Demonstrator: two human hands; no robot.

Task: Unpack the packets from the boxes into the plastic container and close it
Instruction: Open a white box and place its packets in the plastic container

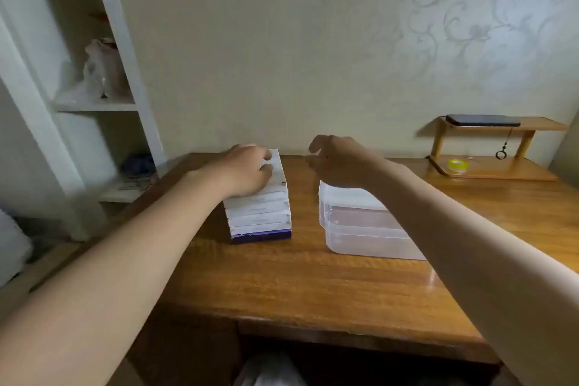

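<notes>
Left hand, fingers curled over top box, right hand hovering, fingers loosely curled, empty

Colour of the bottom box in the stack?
Dark purple; the bottom box shows best in the head view.

Glossy wood, matt card, clear plastic.

Surface of brown grained wood under a glossy varnish, with soft sheen toward the right. Boxes of smooth matt white card, the lowest with a darker purple printed band. Plastic container translucent and smooth, faintly frosted, its lid milkier. Small stand of lighter wood with a satin finish, and on top a dark, glossy phone. Pale wallpaper with a raised scroll pattern. Shelving painted matt white.
</notes>
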